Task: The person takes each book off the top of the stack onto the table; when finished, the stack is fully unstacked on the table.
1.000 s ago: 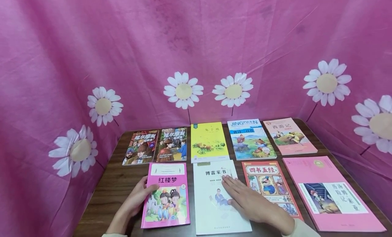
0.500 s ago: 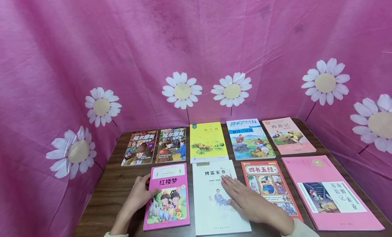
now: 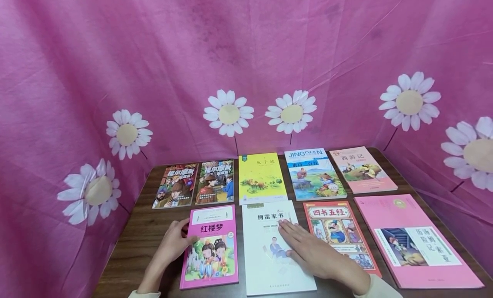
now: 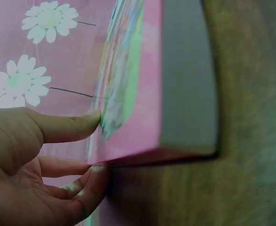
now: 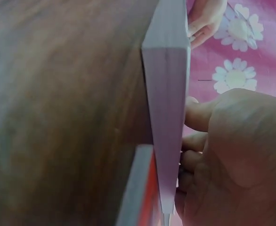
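Observation:
In the head view my left hand (image 3: 172,242) is at the left side of a magenta paperback book (image 3: 211,270) with two cartoon children on its cover. The left wrist view shows the thumb (image 4: 74,128) on the cover and the fingers at the book's side, pinching it. My right hand (image 3: 317,251) rests flat, fingers extended, on a white book (image 3: 265,274) with a seated figure drawn on it. Seen edge-on in the right wrist view, the white book (image 5: 166,89) hides most fingertips of the right hand (image 5: 241,150).
A red book (image 3: 335,229) lies partly under the right forearm, and a large pink book (image 3: 435,277) is farther right. Behind them runs a row of several books, with a yellow one (image 3: 262,174) in the middle. A flowered pink curtain (image 3: 246,41) surrounds the wooden table (image 3: 131,246).
The left hand has shifted the magenta book slightly right and towards me, and its tilt has lessened. The right hand has stayed in place on the white book.

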The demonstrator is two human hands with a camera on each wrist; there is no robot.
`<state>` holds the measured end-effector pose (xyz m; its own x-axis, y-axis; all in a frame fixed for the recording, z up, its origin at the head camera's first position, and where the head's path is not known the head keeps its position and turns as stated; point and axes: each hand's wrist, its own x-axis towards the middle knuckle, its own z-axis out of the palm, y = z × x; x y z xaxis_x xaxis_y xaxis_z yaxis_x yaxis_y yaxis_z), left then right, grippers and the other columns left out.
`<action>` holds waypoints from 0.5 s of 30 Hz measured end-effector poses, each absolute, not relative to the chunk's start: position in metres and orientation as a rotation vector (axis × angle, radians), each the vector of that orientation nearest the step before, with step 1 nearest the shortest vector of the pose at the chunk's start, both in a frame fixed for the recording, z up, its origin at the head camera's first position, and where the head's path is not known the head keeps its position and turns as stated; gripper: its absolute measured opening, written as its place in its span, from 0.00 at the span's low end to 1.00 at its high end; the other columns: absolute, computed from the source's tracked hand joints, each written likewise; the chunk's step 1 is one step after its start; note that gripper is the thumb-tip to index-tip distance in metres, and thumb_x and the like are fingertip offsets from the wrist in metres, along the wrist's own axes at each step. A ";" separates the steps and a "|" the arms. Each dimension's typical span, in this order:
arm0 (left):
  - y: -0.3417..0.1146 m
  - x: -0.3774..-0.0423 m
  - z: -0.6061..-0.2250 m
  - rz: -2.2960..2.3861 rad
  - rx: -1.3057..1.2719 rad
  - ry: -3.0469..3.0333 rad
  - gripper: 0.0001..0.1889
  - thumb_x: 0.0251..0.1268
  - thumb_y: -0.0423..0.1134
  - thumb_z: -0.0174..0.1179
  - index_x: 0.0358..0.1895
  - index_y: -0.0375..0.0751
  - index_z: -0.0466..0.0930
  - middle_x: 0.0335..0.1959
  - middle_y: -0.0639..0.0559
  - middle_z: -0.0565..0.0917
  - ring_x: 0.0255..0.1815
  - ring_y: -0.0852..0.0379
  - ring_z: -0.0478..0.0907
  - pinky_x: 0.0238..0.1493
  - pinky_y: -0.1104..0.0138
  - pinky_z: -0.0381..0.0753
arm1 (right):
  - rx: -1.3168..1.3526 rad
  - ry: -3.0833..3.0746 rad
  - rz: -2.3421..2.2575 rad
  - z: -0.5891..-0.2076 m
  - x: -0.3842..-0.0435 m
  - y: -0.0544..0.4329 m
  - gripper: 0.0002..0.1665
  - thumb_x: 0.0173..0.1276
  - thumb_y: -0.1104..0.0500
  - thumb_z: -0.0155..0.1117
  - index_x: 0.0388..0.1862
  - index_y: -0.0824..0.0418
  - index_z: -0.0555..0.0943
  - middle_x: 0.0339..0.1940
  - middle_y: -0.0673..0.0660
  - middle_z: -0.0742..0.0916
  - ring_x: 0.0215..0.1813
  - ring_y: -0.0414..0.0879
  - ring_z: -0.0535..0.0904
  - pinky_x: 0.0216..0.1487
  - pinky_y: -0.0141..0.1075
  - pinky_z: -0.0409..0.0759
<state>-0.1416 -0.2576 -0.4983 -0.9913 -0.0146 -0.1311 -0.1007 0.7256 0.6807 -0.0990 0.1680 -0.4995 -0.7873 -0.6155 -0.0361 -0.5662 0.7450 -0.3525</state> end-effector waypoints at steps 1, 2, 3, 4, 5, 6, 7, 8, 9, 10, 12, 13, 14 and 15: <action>-0.259 -0.142 -0.497 1.108 -0.091 2.819 0.33 0.63 0.33 0.73 0.69 0.20 0.74 0.47 0.37 0.78 0.39 0.53 0.78 0.36 0.68 0.78 | -0.952 2.788 -0.508 -0.498 -0.100 0.169 0.37 0.87 0.46 0.51 0.87 0.58 0.61 0.89 0.57 0.64 0.88 0.56 0.60 0.82 0.59 0.67; -0.260 -0.143 -0.496 1.098 -0.086 2.833 0.31 0.65 0.34 0.72 0.67 0.21 0.76 0.46 0.38 0.80 0.39 0.53 0.79 0.37 0.67 0.79 | -0.957 2.788 -0.525 -0.497 -0.101 0.169 0.36 0.86 0.46 0.53 0.86 0.57 0.63 0.88 0.57 0.66 0.87 0.56 0.62 0.81 0.59 0.69; -0.260 -0.144 -0.494 1.086 -0.084 2.848 0.28 0.66 0.34 0.71 0.65 0.22 0.78 0.45 0.39 0.80 0.39 0.53 0.80 0.38 0.66 0.79 | -0.959 2.794 -0.550 -0.495 -0.103 0.170 0.35 0.85 0.47 0.55 0.85 0.58 0.66 0.86 0.57 0.68 0.85 0.56 0.65 0.80 0.58 0.71; -0.261 -0.145 -0.492 1.078 -0.082 2.864 0.25 0.67 0.35 0.70 0.63 0.22 0.80 0.44 0.40 0.81 0.39 0.53 0.80 0.39 0.65 0.80 | -0.969 2.806 -0.577 -0.493 -0.105 0.172 0.34 0.84 0.48 0.58 0.83 0.58 0.69 0.84 0.57 0.72 0.83 0.56 0.69 0.77 0.58 0.74; -0.261 -0.147 -0.490 1.075 -0.081 2.876 0.22 0.69 0.35 0.69 0.61 0.24 0.82 0.43 0.42 0.82 0.40 0.54 0.80 0.40 0.65 0.80 | -0.967 2.825 -0.599 -0.490 -0.108 0.173 0.32 0.83 0.49 0.61 0.80 0.58 0.73 0.81 0.56 0.76 0.80 0.55 0.73 0.75 0.57 0.77; -0.262 -0.148 -0.487 1.077 -0.075 2.889 0.20 0.70 0.35 0.68 0.59 0.25 0.83 0.42 0.43 0.83 0.40 0.54 0.80 0.41 0.64 0.79 | -0.963 2.853 -0.615 -0.487 -0.111 0.175 0.30 0.81 0.51 0.64 0.77 0.59 0.77 0.77 0.56 0.81 0.77 0.54 0.78 0.72 0.56 0.80; -0.262 -0.150 -0.485 1.078 -0.070 2.904 0.17 0.70 0.35 0.67 0.57 0.26 0.84 0.40 0.45 0.84 0.39 0.55 0.79 0.41 0.64 0.79 | -0.952 2.885 -0.629 -0.484 -0.115 0.178 0.27 0.79 0.53 0.66 0.73 0.58 0.80 0.72 0.55 0.85 0.73 0.53 0.82 0.69 0.54 0.83; -0.261 -0.152 -0.481 1.085 -0.066 2.914 0.16 0.71 0.35 0.66 0.55 0.27 0.85 0.39 0.46 0.84 0.38 0.55 0.79 0.40 0.64 0.79 | -0.941 2.921 -0.637 -0.480 -0.118 0.181 0.24 0.78 0.55 0.68 0.70 0.58 0.83 0.67 0.54 0.88 0.68 0.52 0.85 0.65 0.52 0.86; -0.261 -0.155 -0.478 1.093 -0.061 2.925 0.14 0.71 0.34 0.66 0.53 0.28 0.85 0.37 0.47 0.85 0.37 0.56 0.79 0.40 0.65 0.78 | -0.922 2.957 -0.640 -0.476 -0.122 0.184 0.22 0.77 0.56 0.69 0.67 0.58 0.85 0.63 0.54 0.90 0.64 0.51 0.88 0.62 0.51 0.88; -0.260 -0.157 -0.475 1.102 -0.052 2.936 0.12 0.71 0.34 0.66 0.51 0.30 0.86 0.36 0.48 0.85 0.35 0.57 0.78 0.38 0.65 0.77 | -0.901 2.995 -0.632 -0.472 -0.126 0.188 0.20 0.76 0.57 0.70 0.64 0.58 0.87 0.59 0.52 0.92 0.61 0.49 0.89 0.59 0.50 0.90; -0.258 -0.163 -0.470 1.115 -0.037 2.960 0.08 0.71 0.34 0.65 0.48 0.33 0.86 0.33 0.49 0.86 0.32 0.59 0.77 0.36 0.67 0.75 | -0.865 3.064 -0.608 -0.463 -0.134 0.199 0.17 0.74 0.58 0.72 0.60 0.56 0.89 0.54 0.50 0.93 0.55 0.48 0.91 0.53 0.48 0.91; -0.257 -0.166 -0.467 1.127 -0.027 2.971 0.07 0.71 0.33 0.65 0.46 0.34 0.86 0.32 0.50 0.86 0.31 0.59 0.77 0.36 0.67 0.75 | -0.855 3.097 -0.597 -0.459 -0.137 0.204 0.16 0.73 0.59 0.72 0.59 0.55 0.89 0.52 0.50 0.94 0.53 0.48 0.91 0.51 0.48 0.91; -0.256 -0.169 -0.464 1.141 -0.013 2.980 0.05 0.71 0.33 0.65 0.44 0.35 0.86 0.31 0.50 0.86 0.30 0.60 0.76 0.35 0.68 0.74 | -0.842 3.126 -0.587 -0.454 -0.140 0.211 0.16 0.73 0.60 0.73 0.58 0.55 0.90 0.52 0.51 0.94 0.53 0.49 0.92 0.50 0.49 0.92; -0.255 -0.172 -0.462 1.161 0.006 2.991 0.04 0.72 0.33 0.65 0.43 0.36 0.86 0.31 0.50 0.86 0.28 0.60 0.75 0.34 0.69 0.73 | -0.823 3.153 -0.580 -0.450 -0.143 0.217 0.16 0.73 0.61 0.72 0.58 0.54 0.90 0.52 0.52 0.94 0.52 0.51 0.92 0.50 0.50 0.91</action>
